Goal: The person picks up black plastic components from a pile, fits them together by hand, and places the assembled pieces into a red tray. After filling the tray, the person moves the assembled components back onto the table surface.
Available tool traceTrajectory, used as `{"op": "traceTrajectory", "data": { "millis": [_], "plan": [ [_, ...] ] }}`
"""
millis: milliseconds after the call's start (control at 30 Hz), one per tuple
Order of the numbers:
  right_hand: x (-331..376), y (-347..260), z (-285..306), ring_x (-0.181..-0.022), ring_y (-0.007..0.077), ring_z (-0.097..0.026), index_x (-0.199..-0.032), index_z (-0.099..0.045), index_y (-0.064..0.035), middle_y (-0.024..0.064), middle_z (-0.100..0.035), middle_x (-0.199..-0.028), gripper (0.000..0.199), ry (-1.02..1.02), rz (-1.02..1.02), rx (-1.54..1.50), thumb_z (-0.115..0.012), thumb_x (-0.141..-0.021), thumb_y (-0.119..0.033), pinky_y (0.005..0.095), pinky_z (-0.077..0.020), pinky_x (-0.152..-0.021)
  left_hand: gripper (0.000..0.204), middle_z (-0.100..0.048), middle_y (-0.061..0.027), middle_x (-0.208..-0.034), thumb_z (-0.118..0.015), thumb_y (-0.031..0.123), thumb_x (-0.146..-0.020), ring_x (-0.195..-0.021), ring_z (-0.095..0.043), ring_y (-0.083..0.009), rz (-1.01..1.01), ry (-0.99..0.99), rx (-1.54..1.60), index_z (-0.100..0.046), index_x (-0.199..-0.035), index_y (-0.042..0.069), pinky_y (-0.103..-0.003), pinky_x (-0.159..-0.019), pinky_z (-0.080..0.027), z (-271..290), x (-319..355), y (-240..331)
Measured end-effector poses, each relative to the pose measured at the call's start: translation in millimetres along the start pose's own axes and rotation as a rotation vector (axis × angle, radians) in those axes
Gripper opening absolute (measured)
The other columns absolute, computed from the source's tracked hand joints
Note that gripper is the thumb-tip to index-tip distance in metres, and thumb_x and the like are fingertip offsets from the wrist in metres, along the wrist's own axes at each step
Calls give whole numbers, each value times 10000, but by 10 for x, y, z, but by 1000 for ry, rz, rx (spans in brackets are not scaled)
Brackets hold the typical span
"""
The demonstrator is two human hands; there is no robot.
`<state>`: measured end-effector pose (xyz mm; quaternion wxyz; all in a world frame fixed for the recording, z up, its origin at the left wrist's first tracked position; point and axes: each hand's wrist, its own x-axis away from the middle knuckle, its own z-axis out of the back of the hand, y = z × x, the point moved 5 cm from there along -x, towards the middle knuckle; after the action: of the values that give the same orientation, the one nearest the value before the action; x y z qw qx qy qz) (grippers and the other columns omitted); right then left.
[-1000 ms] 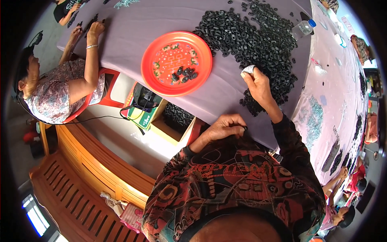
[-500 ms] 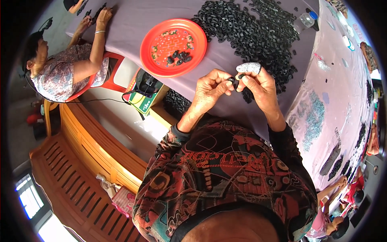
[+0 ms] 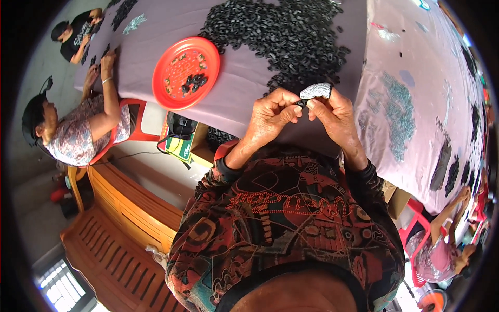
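Observation:
My left hand (image 3: 273,118) and my right hand (image 3: 337,118) meet in front of me at the table edge. Between the fingertips of both hands is a small black plastic piece (image 3: 301,103), partly hidden by the fingers. A grey-white finger cover (image 3: 315,91) sits on the index finger of my right hand. Just beyond the hands spreads a big heap of small black plastic pieces (image 3: 270,36). To the left stands a red plate (image 3: 212,57) with a floral pattern, and several black pieces (image 3: 194,83) lie clustered in it.
A purple-grey cloth (image 3: 239,80) covers my table; a pale pink table (image 3: 387,52) with clear and black bits adjoins at right. Co-workers sit at left (image 3: 93,125), far left (image 3: 78,41) and lower right (image 3: 436,255). A wooden bench (image 3: 112,244) and a cardboard box (image 3: 205,151) are at lower left.
The whole view has shifted, so the plate and heap appear farther left. My fingertips have drawn closer together around the black piece, and my right index finger now bends over it.

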<state>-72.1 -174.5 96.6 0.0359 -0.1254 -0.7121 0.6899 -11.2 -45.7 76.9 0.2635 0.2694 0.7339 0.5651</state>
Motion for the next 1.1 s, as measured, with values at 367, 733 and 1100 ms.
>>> {"op": "traceTrajectory", "data": {
  "millis": [367, 733, 1100],
  "plan": [
    [129, -121, 300, -615, 79, -537, -984, -566, -5, 40, -585, -793, 143, 87, 39, -152, -552, -841, -14, 217, -461, -571, 144, -602, -55, -791, -585, 22, -841, -689, -560, -76, -216, -81, -272, -547, -972, -24, -206, -617, -477, -277, -111, 217],
    [194, -249, 457, -628, 164, -575, -1004, -550, 21, 121, -597, -874, 169, 97, 145, -548, -544, -840, -21, 297, -509, -579, 111, -595, -63, -805, -573, 11, -844, -727, -583, -89, -110, -135, -39, -539, -940, -33, -215, -615, -508, -427, -165, 236],
    [155, -206, 318, -667, 77, -529, -996, -555, 0, 53, -573, -844, 140, 132, 116, -256, -514, -862, -3, 218, -456, -617, 131, -595, -63, -821, -564, 18, -852, -749, -587, -92, -76, -99, -23, -536, -969, -32, -221, -626, -514, -294, -121, 188]
  ]
}}
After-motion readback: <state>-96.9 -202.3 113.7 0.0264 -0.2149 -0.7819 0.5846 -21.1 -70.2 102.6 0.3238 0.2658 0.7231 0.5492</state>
